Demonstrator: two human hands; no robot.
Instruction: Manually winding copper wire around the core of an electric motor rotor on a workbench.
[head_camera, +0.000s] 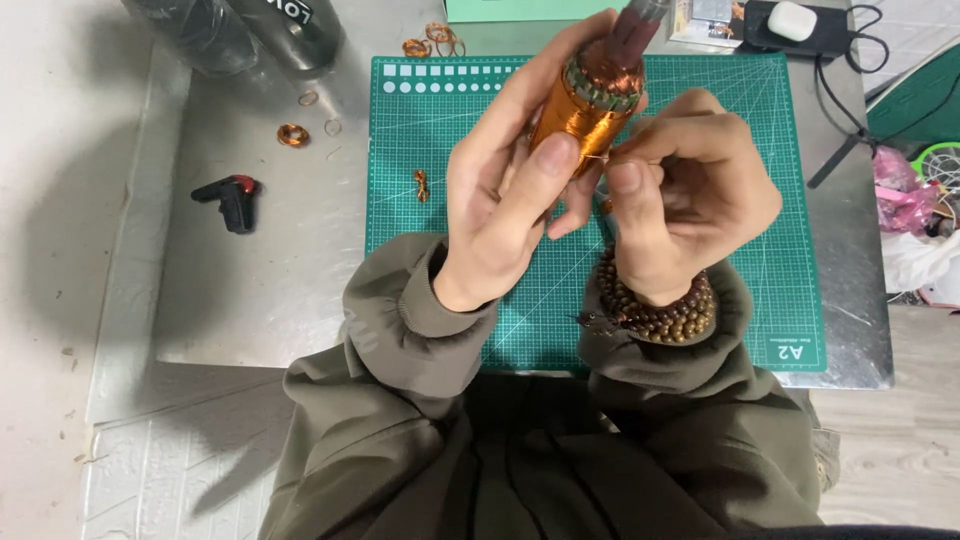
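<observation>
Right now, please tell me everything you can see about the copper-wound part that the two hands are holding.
The copper-wound part is a cylinder, seemingly a motor armature: shiny orange copper wire wraps its body, darker reddish windings bulge above a greyish slotted ring, and a grey shaft sticks out at the far end. It is held above the green cutting mat, tilted away from the person. The left hand wraps its side, thumb pressed on the wire. The right hand pinches at its lower edge, apparently on a thin wire.

Rotor (590, 100) over mat (700, 150) (pliers (232, 198) left)
</observation>
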